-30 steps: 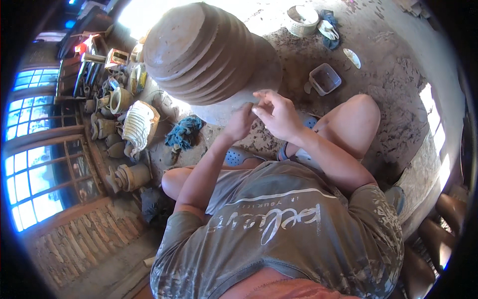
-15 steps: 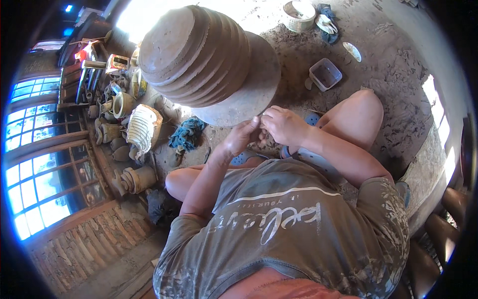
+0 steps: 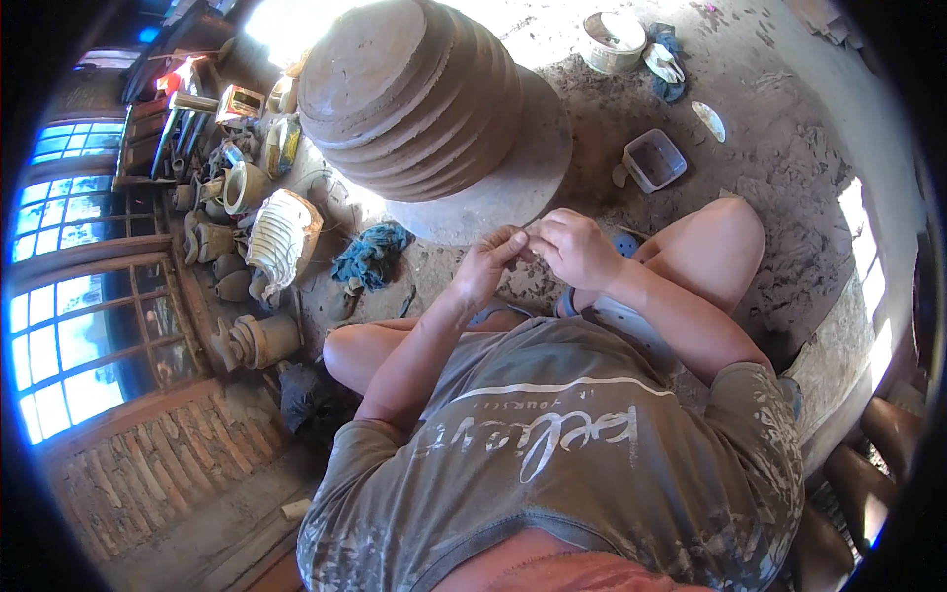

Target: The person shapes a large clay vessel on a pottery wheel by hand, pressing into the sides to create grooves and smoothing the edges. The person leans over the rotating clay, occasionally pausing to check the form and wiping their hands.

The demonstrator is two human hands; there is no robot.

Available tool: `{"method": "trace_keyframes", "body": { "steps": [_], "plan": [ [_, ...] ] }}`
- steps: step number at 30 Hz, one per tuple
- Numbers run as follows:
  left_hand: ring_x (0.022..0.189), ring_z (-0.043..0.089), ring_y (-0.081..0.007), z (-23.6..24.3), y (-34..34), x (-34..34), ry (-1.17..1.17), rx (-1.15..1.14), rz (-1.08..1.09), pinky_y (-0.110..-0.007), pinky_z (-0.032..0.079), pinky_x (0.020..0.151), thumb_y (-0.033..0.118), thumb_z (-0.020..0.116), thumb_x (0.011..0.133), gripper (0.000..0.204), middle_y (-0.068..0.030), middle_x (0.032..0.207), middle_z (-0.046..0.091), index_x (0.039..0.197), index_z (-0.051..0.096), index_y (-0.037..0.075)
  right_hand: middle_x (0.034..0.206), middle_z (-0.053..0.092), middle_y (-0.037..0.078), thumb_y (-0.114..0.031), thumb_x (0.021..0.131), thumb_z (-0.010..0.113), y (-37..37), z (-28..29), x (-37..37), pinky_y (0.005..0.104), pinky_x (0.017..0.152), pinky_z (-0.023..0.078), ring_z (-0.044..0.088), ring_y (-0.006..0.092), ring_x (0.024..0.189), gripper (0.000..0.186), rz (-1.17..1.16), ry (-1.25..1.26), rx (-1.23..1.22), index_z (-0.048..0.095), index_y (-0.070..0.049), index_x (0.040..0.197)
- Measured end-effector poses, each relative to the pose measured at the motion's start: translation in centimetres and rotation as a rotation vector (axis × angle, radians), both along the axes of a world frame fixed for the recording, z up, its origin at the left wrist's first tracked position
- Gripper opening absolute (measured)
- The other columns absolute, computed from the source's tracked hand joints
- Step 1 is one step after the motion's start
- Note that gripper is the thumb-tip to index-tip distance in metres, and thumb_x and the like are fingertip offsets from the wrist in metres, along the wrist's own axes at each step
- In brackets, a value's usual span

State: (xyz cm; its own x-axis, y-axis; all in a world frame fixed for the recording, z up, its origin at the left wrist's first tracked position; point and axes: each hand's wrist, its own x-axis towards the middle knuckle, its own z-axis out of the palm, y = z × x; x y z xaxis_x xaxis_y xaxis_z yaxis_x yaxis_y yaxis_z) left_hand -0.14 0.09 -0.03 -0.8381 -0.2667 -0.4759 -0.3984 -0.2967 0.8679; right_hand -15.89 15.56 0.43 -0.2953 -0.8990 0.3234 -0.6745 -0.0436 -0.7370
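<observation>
A large ridged brown clay pot (image 3: 424, 109) stands on a round grey wheel disc (image 3: 456, 215) in front of me. Just off the disc's near edge, my left hand (image 3: 487, 264) and my right hand (image 3: 577, 249) meet above my crossed legs. Both are closed, thumbs and fingertips pinched close together. Whatever lies between the fingertips is too small or too hidden to make out. Neither hand touches the pot.
A crumpled blue-green cloth (image 3: 371, 257) and a white ridged piece (image 3: 284, 237) lie to the left, near several small pots. To the right are a clear plastic tub (image 3: 654, 161) and a round pale basin (image 3: 612, 44). Clay scraps (image 3: 799, 197) cover the floor at far right.
The whole view has shifted slightly, so the pot sits higher and further right. My fingertips have drawn a little apart, with the left hand's fingers less tucked under the right.
</observation>
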Motion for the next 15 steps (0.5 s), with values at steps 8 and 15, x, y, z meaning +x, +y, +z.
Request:
{"method": "trace_keyframes", "body": {
  "steps": [8,15],
  "plan": [
    [0.150,0.027,-0.0585,-5.9,-3.1,1.0,-0.466,-1.357,0.034,-0.067,0.025,0.121,0.056,0.075,0.092,0.090,-0.0367,0.159,0.037,0.141,0.049,-0.015,0.105,0.078,0.014,-0.008,0.094,0.080,-4.7,4.2,-4.3,0.0301,0.079,0.060,0.076,0.0185,0.090,0.017,-0.383,-0.337,-0.266,0.079,0.003,0.107],
    [0.151,0.029,-0.0549,-4.8,-5.2,1.8,-0.376,-1.402,-0.111,-0.063,0.026,0.122,0.064,0.085,0.077,0.115,-0.0362,0.158,0.037,0.145,0.044,-0.019,0.097,0.079,0.016,-0.010,0.089,0.083,-7.5,4.7,-5.3,0.0352,0.077,0.062,0.078,0.0272,0.083,0.019,-0.412,-0.225,-0.394,0.079,0.001,0.104]
  ]
}}
